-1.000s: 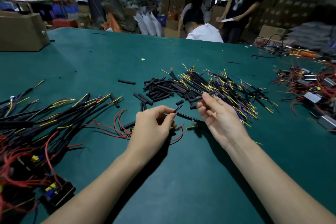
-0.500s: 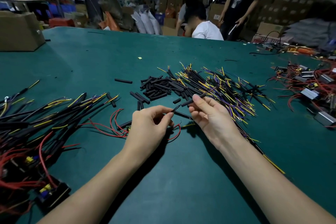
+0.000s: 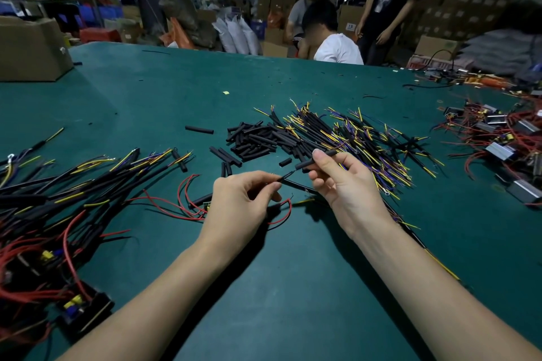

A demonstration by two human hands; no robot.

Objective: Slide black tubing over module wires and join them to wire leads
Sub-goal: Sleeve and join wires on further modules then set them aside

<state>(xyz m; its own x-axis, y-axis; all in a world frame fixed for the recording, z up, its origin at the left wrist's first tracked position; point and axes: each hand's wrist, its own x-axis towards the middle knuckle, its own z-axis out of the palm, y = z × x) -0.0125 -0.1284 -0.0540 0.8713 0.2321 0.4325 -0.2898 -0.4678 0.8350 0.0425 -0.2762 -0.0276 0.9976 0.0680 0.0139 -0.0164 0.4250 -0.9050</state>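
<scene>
At the centre of the frame my right hand (image 3: 346, 184) has brought the pinched tube (image 3: 315, 160) to the wire (image 3: 286, 176) that my left hand (image 3: 240, 202) pinches, so sliding can begin.

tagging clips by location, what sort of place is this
Likely a small electronics assembly workshop inside a warehouse: a big green worktable with piled wire leads and cut black tubing, stacked cardboard boxes behind.

The counter (image 3: 293, 287) had a matt green covering. The tubing (image 3: 315, 162) was matt black, rubbery plastic. Leads (image 3: 366, 138) wore glossy plastic insulation. Modules (image 3: 500, 152) showed dull metal. The box (image 3: 32, 50) was plain cardboard.
</scene>
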